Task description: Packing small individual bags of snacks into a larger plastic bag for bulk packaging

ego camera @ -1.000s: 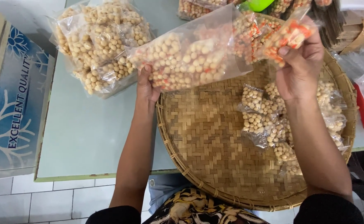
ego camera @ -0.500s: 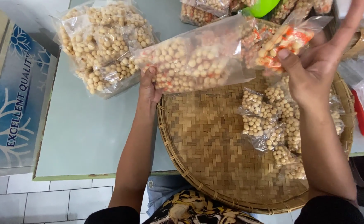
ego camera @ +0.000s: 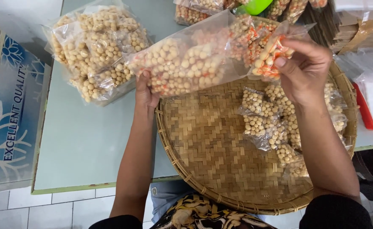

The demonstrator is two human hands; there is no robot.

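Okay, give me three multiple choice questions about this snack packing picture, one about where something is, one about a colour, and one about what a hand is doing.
1. Where do the small loose packets lie?
A. in the woven tray
B. on the floor
C. on the cardboard box

2. What colour is the tabletop?
A. red
B. pale green
C. black

3. What is the right hand doing?
A. resting flat on the table
B. hanging empty
C. pinching a small packet of orange and cream snacks

Answers:
1 A, they sit on the woven tray.
2 B, the bare surface is pale green.
3 C, thumb and fingers grip the small packet.
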